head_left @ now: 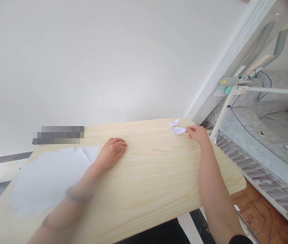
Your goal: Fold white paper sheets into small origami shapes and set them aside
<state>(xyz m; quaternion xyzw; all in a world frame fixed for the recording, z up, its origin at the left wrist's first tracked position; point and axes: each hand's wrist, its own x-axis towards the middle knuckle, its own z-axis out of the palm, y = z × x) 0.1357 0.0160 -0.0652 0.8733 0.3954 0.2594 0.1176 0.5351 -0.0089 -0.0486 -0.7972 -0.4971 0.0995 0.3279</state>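
Observation:
At the far right of the table, my right hand (196,133) pinches the right tip of a folded white paper boat (178,130). Just behind it stands a second paper boat (173,123), apart from my fingers. My left hand (113,151) rests on the wooden tabletop (144,179) near its middle, fingers loosely curled and touching the surface, with nothing visible in them. Beside my left wrist lie several sheets of white paper (49,176), partly covered by my left forearm.
A dark, pixelated object (60,135) lies at the table's back left, by the white wall (108,61). Past the right edge stand a white metal frame (222,115) with grey padded bars and a grey sofa (268,135).

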